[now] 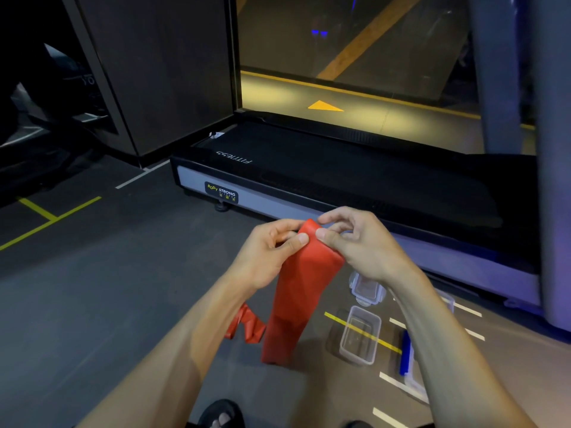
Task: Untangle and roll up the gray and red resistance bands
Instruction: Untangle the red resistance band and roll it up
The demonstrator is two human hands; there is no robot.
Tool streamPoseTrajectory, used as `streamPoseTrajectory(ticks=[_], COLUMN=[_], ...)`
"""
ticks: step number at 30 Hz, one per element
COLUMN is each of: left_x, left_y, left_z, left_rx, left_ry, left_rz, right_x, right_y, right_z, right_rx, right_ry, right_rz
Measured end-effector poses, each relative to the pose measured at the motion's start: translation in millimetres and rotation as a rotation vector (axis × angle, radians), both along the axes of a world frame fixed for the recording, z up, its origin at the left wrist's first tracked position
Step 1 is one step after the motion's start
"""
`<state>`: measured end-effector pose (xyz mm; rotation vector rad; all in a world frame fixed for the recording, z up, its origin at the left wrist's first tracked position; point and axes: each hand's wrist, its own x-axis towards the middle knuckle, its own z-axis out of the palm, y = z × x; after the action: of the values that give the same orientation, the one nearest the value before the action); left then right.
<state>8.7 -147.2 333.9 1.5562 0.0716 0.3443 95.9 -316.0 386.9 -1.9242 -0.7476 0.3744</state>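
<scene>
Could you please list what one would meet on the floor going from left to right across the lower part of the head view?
Yellow floor lines → loose end of the red resistance band → clear plastic container → blue object.

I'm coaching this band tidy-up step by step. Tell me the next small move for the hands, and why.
Probably start turning the top edge over on itself. Both the left hand and right hand pinch the upper end of the red band, which hangs flat and mostly untwisted, its tail trailing on the floor. No roll shows yet, so a first tight fold seems the natural start.
</scene>
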Motion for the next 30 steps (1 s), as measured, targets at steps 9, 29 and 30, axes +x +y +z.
streamPoseTrajectory(ticks=[9, 29, 30], left_x=[0.2, 1.1, 0.8], left_y=[0.9, -2.0, -2.4], left_z=[-3.3, -0.9, -0.6], left_rx=[-0.038, -0.125, -0.127], left_ry=[0.018, 0.023, 0.025], left_rz=[0.0, -0.098, -0.086], right_x=[-1.2, -3.2, -4.1], right_y=[-2.1, -10.3, -10.0], right_z=[-0.2, 12.2, 11.9], right_rx=[-0.028, -0.096, -0.102], right_ry=[-0.057, 0.022, 0.024], right_rz=[0.087, 0.097, 0.1])
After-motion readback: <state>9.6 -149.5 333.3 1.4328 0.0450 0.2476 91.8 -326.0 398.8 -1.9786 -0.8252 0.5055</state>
